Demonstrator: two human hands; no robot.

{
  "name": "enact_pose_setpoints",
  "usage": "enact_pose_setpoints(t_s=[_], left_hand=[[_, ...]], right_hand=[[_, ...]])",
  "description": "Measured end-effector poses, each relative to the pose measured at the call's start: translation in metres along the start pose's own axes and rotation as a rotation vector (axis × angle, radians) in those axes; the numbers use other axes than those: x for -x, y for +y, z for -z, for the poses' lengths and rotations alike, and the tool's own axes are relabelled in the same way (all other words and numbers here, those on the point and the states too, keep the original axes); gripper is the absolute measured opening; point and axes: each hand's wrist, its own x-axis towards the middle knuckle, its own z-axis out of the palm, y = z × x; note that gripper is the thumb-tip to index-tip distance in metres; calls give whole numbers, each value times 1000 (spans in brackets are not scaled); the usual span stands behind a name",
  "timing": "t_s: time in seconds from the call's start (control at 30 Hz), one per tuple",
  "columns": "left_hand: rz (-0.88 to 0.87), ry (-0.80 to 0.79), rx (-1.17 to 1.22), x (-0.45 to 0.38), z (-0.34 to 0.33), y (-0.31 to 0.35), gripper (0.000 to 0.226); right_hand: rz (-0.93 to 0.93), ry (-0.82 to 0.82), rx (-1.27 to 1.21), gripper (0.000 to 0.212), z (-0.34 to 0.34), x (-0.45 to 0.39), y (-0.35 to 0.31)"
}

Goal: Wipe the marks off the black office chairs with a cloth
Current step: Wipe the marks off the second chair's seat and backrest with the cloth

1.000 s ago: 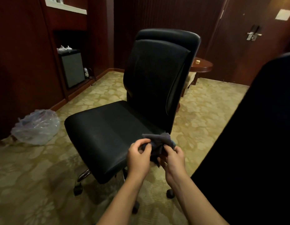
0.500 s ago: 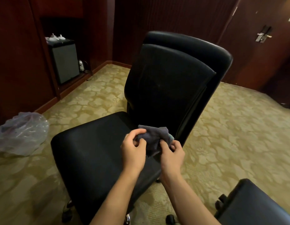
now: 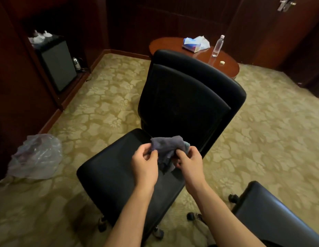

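A patterned carpet floor (image 3: 105, 97) is seen bearing the black office chair (image 3: 173, 122). Behind the chair a round table (image 3: 165, 44) stands, carrying a tissue pack (image 3: 195, 44) and bottle (image 3: 217, 46). Left of the chair, a plastic bag (image 3: 36, 156) lies.

Office chair (image 3: 174, 139) at centre on the carpet (image 3: 262, 139). Bench (image 3: 165, 44) behind its backrest, carrying tissue pack (image 3: 195, 44) left of bottle (image 3: 218, 45). Plastic bag (image 3: 36, 155) on floor to left; cabinet (image 3: 57, 63) behind it. Second chair (image 3: 273, 214) near right.
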Motion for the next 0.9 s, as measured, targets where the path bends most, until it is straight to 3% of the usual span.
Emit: enact_pose_setpoints(t_s=[0.23, 0.47, 0.53, 0.63, 0.77, 0.9], left_hand=[[31, -2, -125, -35, -30, 31, 12], [292, -177, -23, -82, -54, 40, 15], [330, -220, -41, -101, -60, 45, 15], [290, -292, -99, -129, -73, 57, 18], [237, -367, -173, -168, -84, 53, 14], [169, -446, -392, -203, -96, 23, 14]], right_hand=[[-26, 60, -48, 16, -9, -27, -34], [-13, 43, -100, 33, -24, -81, -42], [-20, 41, -109, 27, -33, -94, -44], [-29, 28, -163, 11, -40, -119, -46], [-66, 36, -125, 16, -46, -143, -48], [-113, 200, -59, 13, -57, -166, -38]])
